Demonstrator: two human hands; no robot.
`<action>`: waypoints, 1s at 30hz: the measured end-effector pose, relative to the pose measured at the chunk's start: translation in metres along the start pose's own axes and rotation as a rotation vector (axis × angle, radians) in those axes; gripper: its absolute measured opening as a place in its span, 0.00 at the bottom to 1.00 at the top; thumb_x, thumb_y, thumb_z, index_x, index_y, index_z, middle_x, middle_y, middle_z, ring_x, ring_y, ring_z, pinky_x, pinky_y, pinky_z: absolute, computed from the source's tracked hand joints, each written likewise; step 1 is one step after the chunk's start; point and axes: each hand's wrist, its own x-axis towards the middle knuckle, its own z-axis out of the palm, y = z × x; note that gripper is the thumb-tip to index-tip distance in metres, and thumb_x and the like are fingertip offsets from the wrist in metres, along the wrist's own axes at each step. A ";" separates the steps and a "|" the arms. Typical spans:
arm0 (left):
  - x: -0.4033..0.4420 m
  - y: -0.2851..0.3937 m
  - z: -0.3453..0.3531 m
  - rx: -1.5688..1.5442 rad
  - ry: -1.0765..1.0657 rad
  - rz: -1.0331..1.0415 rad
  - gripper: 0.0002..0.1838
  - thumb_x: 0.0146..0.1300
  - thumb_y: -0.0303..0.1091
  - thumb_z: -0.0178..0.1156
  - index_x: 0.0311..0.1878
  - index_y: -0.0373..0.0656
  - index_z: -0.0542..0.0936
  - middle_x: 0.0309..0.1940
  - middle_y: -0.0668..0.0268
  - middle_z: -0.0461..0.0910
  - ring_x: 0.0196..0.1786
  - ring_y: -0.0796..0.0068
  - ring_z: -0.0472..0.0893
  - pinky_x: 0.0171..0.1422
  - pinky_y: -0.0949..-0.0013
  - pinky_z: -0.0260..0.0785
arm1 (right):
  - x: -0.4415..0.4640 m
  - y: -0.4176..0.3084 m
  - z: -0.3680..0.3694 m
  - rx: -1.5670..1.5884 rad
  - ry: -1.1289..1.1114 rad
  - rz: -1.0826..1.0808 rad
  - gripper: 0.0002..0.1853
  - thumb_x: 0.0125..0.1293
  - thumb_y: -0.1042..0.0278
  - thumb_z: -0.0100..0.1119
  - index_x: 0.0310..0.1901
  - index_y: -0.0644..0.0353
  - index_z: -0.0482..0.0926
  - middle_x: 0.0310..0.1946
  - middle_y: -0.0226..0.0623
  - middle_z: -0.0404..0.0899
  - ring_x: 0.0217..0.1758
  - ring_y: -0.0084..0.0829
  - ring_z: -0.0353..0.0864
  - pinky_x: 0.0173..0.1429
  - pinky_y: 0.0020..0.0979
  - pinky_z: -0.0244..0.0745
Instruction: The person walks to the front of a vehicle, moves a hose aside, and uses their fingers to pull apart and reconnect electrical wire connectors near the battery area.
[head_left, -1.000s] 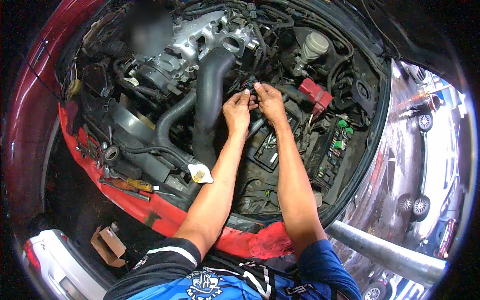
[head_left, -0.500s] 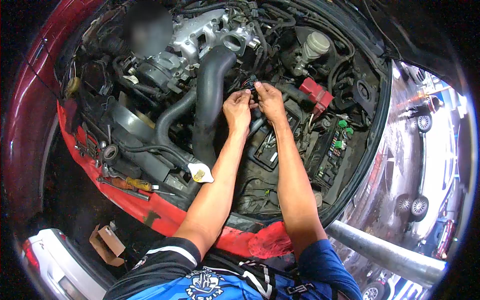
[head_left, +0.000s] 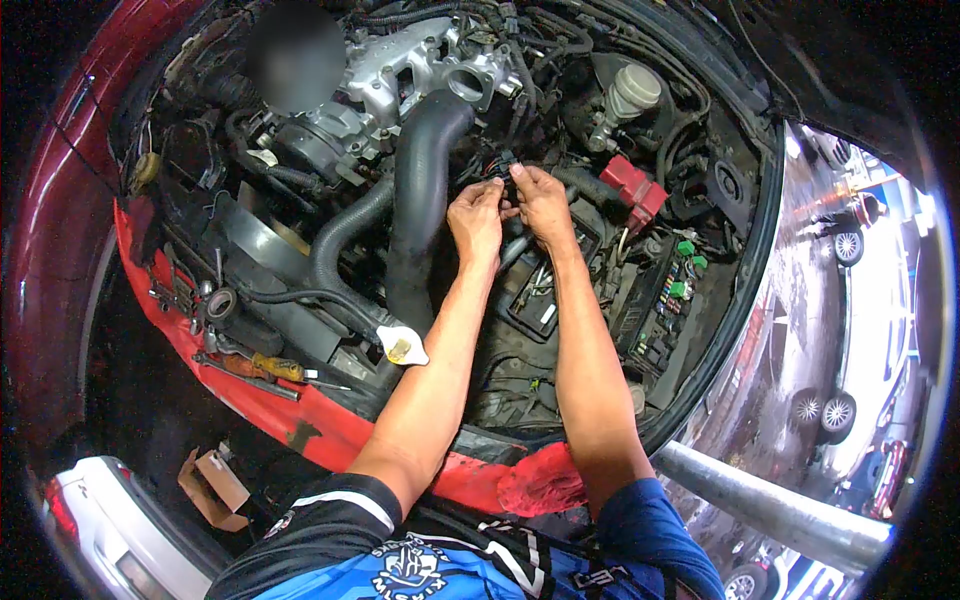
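Deep in the engine bay, both of my hands meet at a small dark wiring connector [head_left: 504, 160] with thin colored wires. My left hand [head_left: 477, 215] is closed, thumb and forefinger pinched at the connector's near left side. My right hand [head_left: 541, 203] pinches its right side, and the two hands almost touch. Fingers cover much of the connector, so I cannot tell whether its halves are joined. A thick black hose [head_left: 420, 180] runs just left of my left hand. Below my right wrist sits an open black box [head_left: 535, 310].
A red terminal cover [head_left: 634, 190] and a fuse box [head_left: 660, 310] lie right of my right arm. The white radiator cap [head_left: 402, 346] is beside my left forearm. Hand tools [head_left: 262, 367] rest on the red front panel [head_left: 340, 435]. A metal intake manifold [head_left: 400, 65] stands behind.
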 end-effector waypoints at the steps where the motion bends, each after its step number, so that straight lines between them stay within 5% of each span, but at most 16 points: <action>1: 0.000 0.000 0.000 -0.006 0.003 -0.005 0.09 0.67 0.31 0.62 0.40 0.32 0.82 0.32 0.64 0.81 0.30 0.77 0.78 0.34 0.72 0.80 | 0.001 0.002 0.000 -0.013 0.000 -0.010 0.18 0.73 0.52 0.58 0.29 0.55 0.73 0.16 0.15 0.58 0.16 0.12 0.53 0.18 0.22 0.50; 7: 0.000 0.003 0.000 -0.011 0.009 -0.026 0.10 0.68 0.30 0.61 0.42 0.30 0.82 0.32 0.63 0.81 0.30 0.77 0.78 0.33 0.72 0.80 | 0.000 0.002 0.000 0.018 -0.013 -0.005 0.18 0.73 0.53 0.58 0.29 0.55 0.74 0.15 0.15 0.57 0.15 0.12 0.53 0.18 0.22 0.50; 10: 0.001 0.002 0.001 -0.028 0.015 -0.019 0.10 0.67 0.29 0.62 0.41 0.29 0.81 0.30 0.64 0.80 0.29 0.78 0.78 0.32 0.73 0.79 | -0.001 -0.005 0.001 -0.103 0.005 0.020 0.22 0.72 0.53 0.58 0.29 0.65 0.77 0.20 0.26 0.69 0.25 0.19 0.64 0.29 0.28 0.63; 19: 0.001 -0.002 -0.004 -0.074 -0.013 -0.058 0.09 0.68 0.29 0.61 0.41 0.31 0.79 0.31 0.61 0.81 0.31 0.76 0.80 0.37 0.71 0.81 | -0.011 -0.014 0.011 0.116 -0.037 -0.032 0.16 0.74 0.60 0.57 0.31 0.64 0.76 0.22 0.29 0.71 0.23 0.21 0.73 0.24 0.27 0.77; 30: 0.002 -0.001 -0.001 -0.160 0.000 -0.074 0.11 0.69 0.33 0.61 0.39 0.32 0.79 0.33 0.62 0.80 0.31 0.75 0.80 0.39 0.71 0.82 | -0.008 -0.009 0.004 0.094 -0.012 0.134 0.21 0.73 0.51 0.57 0.29 0.61 0.74 0.20 0.25 0.68 0.19 0.18 0.65 0.21 0.23 0.61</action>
